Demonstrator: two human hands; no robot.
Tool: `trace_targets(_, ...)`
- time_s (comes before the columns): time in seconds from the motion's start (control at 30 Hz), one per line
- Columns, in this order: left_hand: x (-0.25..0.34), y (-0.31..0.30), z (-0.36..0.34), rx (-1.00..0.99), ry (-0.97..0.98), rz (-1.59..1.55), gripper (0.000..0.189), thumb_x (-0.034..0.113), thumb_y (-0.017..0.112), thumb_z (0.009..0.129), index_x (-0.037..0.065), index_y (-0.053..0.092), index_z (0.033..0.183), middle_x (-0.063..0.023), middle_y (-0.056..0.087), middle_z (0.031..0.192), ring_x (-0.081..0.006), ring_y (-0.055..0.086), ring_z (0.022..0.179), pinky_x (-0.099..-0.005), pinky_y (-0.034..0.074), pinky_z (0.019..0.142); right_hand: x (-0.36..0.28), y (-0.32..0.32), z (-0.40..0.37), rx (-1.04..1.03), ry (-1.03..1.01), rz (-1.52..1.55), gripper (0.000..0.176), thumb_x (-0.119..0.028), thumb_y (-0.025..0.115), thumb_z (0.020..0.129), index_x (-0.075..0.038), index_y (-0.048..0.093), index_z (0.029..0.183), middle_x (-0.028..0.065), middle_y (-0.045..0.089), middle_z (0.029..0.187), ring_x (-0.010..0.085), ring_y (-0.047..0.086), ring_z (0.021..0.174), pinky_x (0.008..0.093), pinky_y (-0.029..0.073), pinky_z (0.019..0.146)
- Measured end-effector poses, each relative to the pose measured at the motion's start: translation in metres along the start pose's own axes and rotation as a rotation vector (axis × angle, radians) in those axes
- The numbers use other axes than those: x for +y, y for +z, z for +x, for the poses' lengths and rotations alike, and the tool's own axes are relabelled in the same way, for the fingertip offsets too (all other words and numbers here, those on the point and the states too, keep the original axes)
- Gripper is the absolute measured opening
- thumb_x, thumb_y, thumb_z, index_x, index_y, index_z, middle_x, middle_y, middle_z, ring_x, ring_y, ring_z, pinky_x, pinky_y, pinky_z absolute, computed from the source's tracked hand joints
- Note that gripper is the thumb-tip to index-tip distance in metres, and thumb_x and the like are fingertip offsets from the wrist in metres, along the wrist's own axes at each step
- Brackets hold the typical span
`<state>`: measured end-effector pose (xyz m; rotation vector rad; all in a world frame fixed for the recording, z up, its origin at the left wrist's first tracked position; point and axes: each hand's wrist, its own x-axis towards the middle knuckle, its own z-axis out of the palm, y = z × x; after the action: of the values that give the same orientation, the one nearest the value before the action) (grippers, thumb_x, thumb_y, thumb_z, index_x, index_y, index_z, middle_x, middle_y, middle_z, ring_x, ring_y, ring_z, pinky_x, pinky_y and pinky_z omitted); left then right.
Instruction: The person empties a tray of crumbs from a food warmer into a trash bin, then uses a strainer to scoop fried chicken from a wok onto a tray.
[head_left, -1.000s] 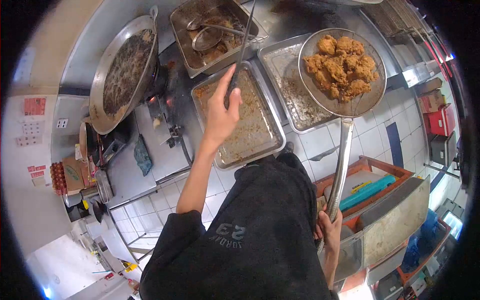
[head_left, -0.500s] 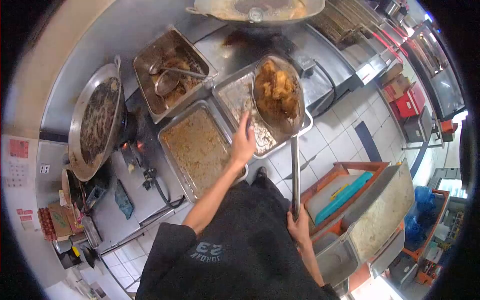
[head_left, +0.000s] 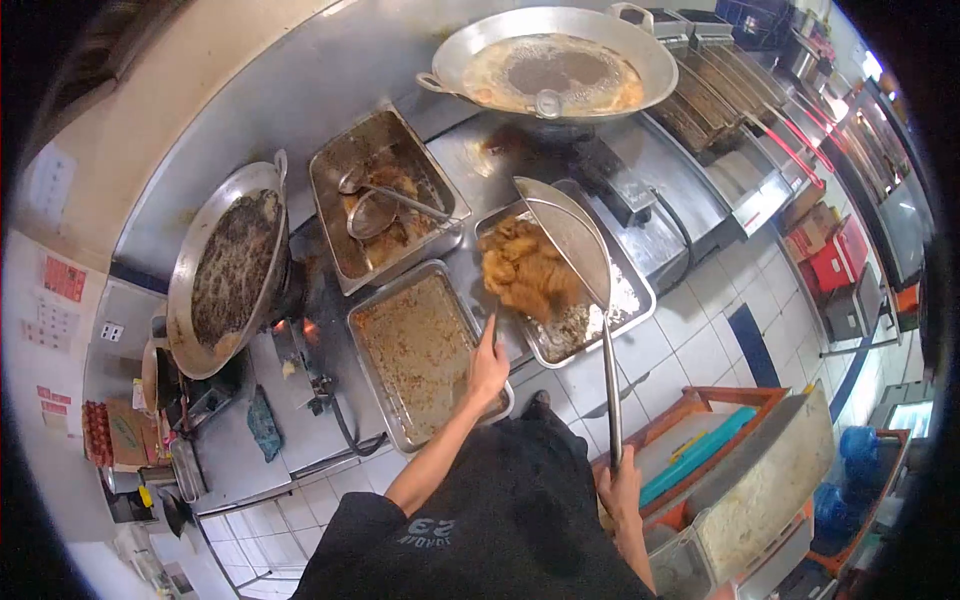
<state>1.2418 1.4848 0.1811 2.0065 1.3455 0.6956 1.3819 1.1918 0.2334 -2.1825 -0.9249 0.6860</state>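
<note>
My right hand (head_left: 620, 485) is closed around the long metal handle of a skimmer (head_left: 572, 235). Its wide mesh bowl is tipped on edge over a metal tray (head_left: 640, 305). Golden-brown fried food (head_left: 530, 272), which looks like chicken pieces, lies in that tray at the bowl's left side. Just below the food is my left hand (head_left: 488, 368), its fingers pointing up toward the tray's near left corner. Those fingers look drawn together; what is in them, if anything, I cannot make out. A second tray (head_left: 415, 350), with crumbs, sits left of that hand.
A deep pan (head_left: 325, 215) holds two ladles and fried pieces. One wok (head_left: 230, 270) of dark bubbling oil stands left, by a flame; another wok (head_left: 640, 65) stands at the back. Fry baskets (head_left: 710, 100) are right of it. A crate (head_left: 690, 460) stands beside my right hand.
The skimmer has tipped from lying under the fried food to standing on edge, and the food has dropped into the tray. My view has shifted, so the woks appear lower.
</note>
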Motion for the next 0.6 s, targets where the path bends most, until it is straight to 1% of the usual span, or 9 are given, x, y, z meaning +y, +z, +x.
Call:
trace_targets(0.07,-0.003,0.0,0.002,-0.016,-0.035,0.085,0.055,0.015,0.048,0.091,0.011,0.034,0.144,-0.0303,0.063,0.085,-0.0473,0.062,0.078,-0.0532,0.048,0.069,-0.002,-0.002,0.01,0.021,-0.031,0.038,0.016,0.0,0.053,0.082,0.0,0.042,0.093,0.0243,0.056,0.063,0.0453,0.059,0.061,0.0474,0.044,0.054)
trace_targets(0.13,0.018,0.002,0.011,-0.151,-0.229,-0.016,0.057,0.015,0.049,0.09,0.01,0.032,0.145,-0.0304,0.063,0.083,-0.047,0.062,0.077,-0.0538,0.048,0.068,-0.002,-0.002,0.017,-0.037,0.045,0.09,0.018,0.0,0.054,0.08,0.0,0.042,0.093,0.0232,0.056,0.063,0.0446,0.059,0.06,0.0479,0.044,0.054)
trace_targets(0.17,0.028,0.009,0.017,-0.168,-0.261,0.019,0.057,0.013,0.049,0.09,0.004,0.033,0.144,-0.0269,0.064,0.08,-0.0418,0.063,0.076,-0.0523,0.048,0.071,-0.005,-0.003,0.022,-0.084,0.14,0.136,0.018,-0.001,0.054,0.08,0.0,0.042,0.093,0.0226,0.056,0.062,0.0438,0.06,0.061,0.0489,0.043,0.055)
trace_targets(0.2,0.033,0.019,0.018,-0.163,-0.26,0.013,0.057,0.013,0.049,0.09,0.004,0.033,0.144,-0.0269,0.064,0.08,-0.0418,0.063,0.076,-0.0523,0.048,0.071,-0.003,0.002,0.018,-0.081,0.134,0.131,0.018,-0.001,0.054,0.08,0.0,0.042,0.093,0.0226,0.056,0.062,0.0438,0.06,0.061,0.0489,0.043,0.055)
trace_targets(0.3,0.037,0.051,0.045,0.043,-0.074,0.141,0.06,0.011,0.047,0.088,0.002,0.03,0.145,-0.0278,0.064,0.081,-0.0431,0.062,0.076,-0.0513,0.048,0.071,-0.009,0.008,0.022,-0.001,0.044,0.057,0.017,-0.003,0.054,0.081,-0.001,0.042,0.093,0.0228,0.055,0.063,0.0427,0.06,0.062,0.0495,0.043,0.057)
trace_targets(0.4,0.052,0.032,0.067,-0.097,-0.126,0.089,0.059,0.012,0.047,0.088,0.0,0.031,0.144,-0.0288,0.063,0.082,-0.0445,0.062,0.077,-0.0529,0.048,0.073,-0.01,0.016,0.021,0.016,0.065,0.061,0.017,-0.002,0.054,0.081,-0.001,0.042,0.093,0.0224,0.056,0.064,0.0425,0.06,0.062,0.0492,0.043,0.056)
trace_targets(0.47,0.048,0.024,0.072,-0.107,-0.051,0.158,0.059,0.012,0.048,0.088,-0.001,0.032,0.143,-0.0294,0.063,0.082,-0.0441,0.062,0.079,-0.0533,0.048,0.074,-0.015,0.011,0.023,0.044,0.056,0.096,0.018,-0.002,0.054,0.081,-0.002,0.042,0.094,0.0222,0.055,0.062,0.0425,0.059,0.061,0.0488,0.043,0.055)
trace_targets(0.53,0.053,0.012,0.081,-0.2,-0.056,0.177,0.057,0.012,0.047,0.087,-0.002,0.034,0.141,-0.0303,0.063,0.081,-0.0447,0.063,0.079,-0.0538,0.048,0.075,-0.021,0.008,0.023,0.046,0.151,0.149,0.015,0.0,0.054,0.081,-0.001,0.046,0.094,0.0237,0.056,0.068,0.044,0.06,0.066,0.0481,0.043,0.057)
trace_targets(0.6,0.057,0.015,0.09,-0.194,-0.037,0.159,0.056,0.012,0.048,0.087,-0.004,0.037,0.139,-0.031,0.062,0.079,-0.0463,0.062,0.079,-0.0539,0.048,0.075,-0.015,0.006,0.02,-0.003,0.252,0.126,0.015,-0.001,0.054,0.082,-0.001,0.046,0.094,0.022,0.056,0.067,0.0427,0.06,0.065,0.0471,0.043,0.058)
